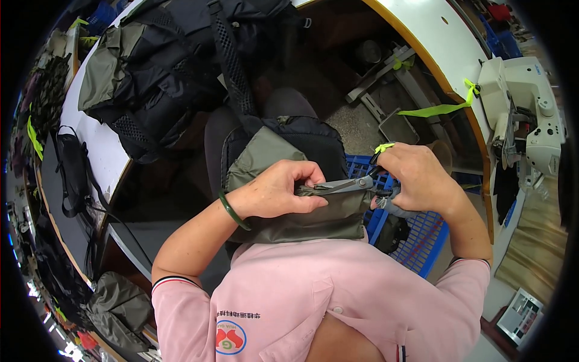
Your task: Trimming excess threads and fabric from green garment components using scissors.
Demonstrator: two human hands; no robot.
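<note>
My left hand (pixel 278 192) pinches the top edge of an olive-green and black fabric bag piece (pixel 289 175) held against my chest. My right hand (pixel 416 181) grips grey thread snips (pixel 347 185), whose blades lie along the fabric edge next to my left thumb. A short neon-yellow tab (pixel 383 147) sticks up by my right fingers. A green bangle (pixel 232 211) circles my left wrist.
A pile of olive and black bags (pixel 157 72) lies on the white table (pixel 102 151) at upper left. A blue plastic crate (pixel 416 238) stands below my right hand. A white sewing machine (pixel 522 102) sits at right on a curved table (pixel 434 42).
</note>
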